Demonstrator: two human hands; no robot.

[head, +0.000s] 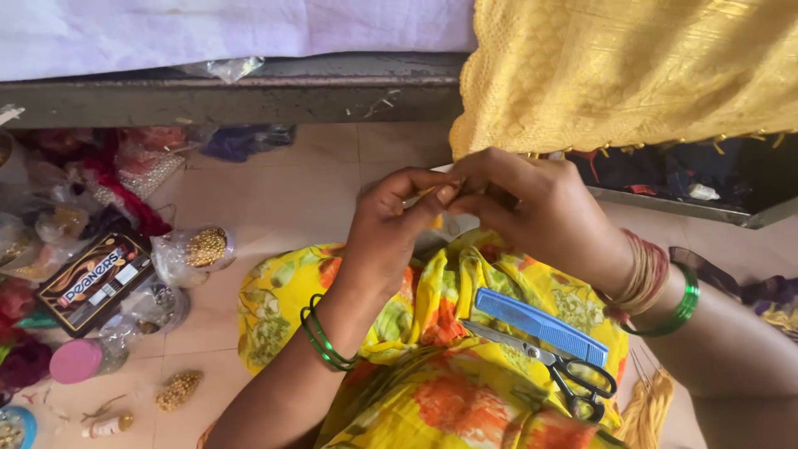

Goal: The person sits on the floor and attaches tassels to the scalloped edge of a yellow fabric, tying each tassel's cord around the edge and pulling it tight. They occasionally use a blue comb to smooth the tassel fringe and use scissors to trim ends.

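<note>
Left hand: fingers drawn together, tips pinched on a small pale item too small to identify, possibly thread or a bead; green bangles at the wrist. Right hand: fingers curled and closed on the same item, tips touching those of the left hand; red and green bangles at the wrist. Both hands meet above the lap, just below the hem of a yellow cloth hanging from the bench. Lap: yellow floral fabric, bearing a blue comb and black-handled scissors (lying side by side). Floor, at left: dark printed box; clear bags of gold beads; pink-lidded jar.
</note>
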